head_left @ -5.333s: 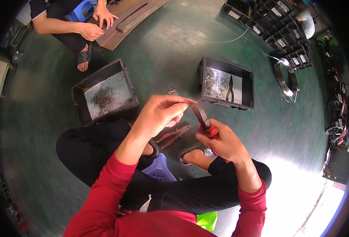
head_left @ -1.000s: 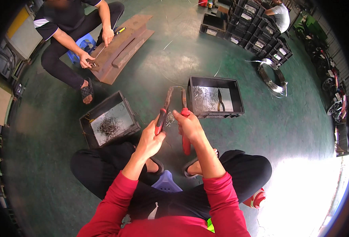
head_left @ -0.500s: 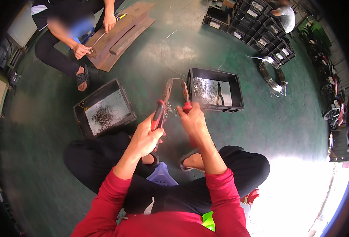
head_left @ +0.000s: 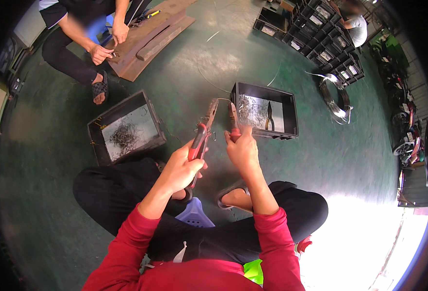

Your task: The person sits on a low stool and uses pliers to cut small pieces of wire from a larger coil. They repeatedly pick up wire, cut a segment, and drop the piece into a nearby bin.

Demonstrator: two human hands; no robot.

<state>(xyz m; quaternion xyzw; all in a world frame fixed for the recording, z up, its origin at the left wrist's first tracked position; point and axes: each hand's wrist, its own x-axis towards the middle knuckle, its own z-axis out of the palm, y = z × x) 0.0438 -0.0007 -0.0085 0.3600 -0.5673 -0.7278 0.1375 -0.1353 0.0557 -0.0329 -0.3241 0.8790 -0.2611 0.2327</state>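
Note:
My left hand [head_left: 179, 167] is closed around the handles of red-and-black pliers [head_left: 212, 115], which point away from me. In my right hand [head_left: 244, 151] is a second pair of red-handled pliers [head_left: 233, 115], its jaws level with the first pair's. A thin wire [head_left: 223, 100] bridges the small gap between the two jaw tips. Whether both jaws clamp it is too small to tell. Behind the left pliers, small bits of wire show against the floor.
A black crate [head_left: 159, 140] with short wire pieces stands at left. Another crate [head_left: 295, 116] holds wire pieces and pliers [head_left: 269, 115]. A wire coil [head_left: 335, 99] lies right of stacked crates [head_left: 320, 46]. A co-worker's hands [head_left: 100, 53] work at a rusty metal beam [head_left: 158, 36].
Both pairs of pliers have shifted slightly right in the picture, the wire still between them. The co-worker's two hands have come closer together over the beam.

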